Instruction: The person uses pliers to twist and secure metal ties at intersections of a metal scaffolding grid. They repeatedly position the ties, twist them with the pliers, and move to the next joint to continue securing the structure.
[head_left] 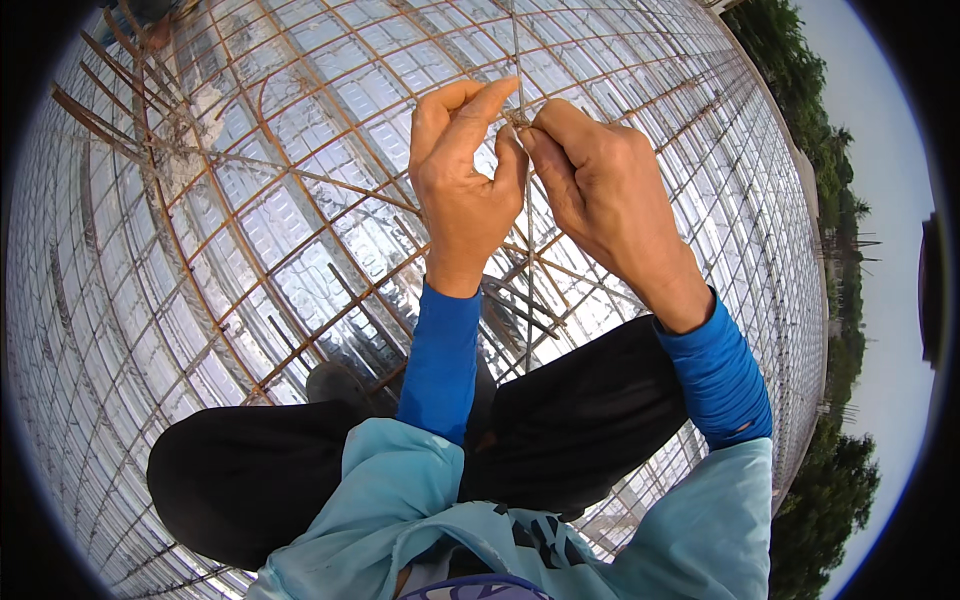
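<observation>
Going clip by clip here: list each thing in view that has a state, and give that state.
Left hand: thumb and forefinger apart
Right hand: thumb and forefinger pinched on the thin wire
Thin wire: bunched at the fingertips; whether fastened, cannot tell
Bar grid: rusty in places, laid over silver sheeting
Silver sheeting: shiny, ribbed
Legs: bent
Blue sleeves: down to the wrists
</observation>
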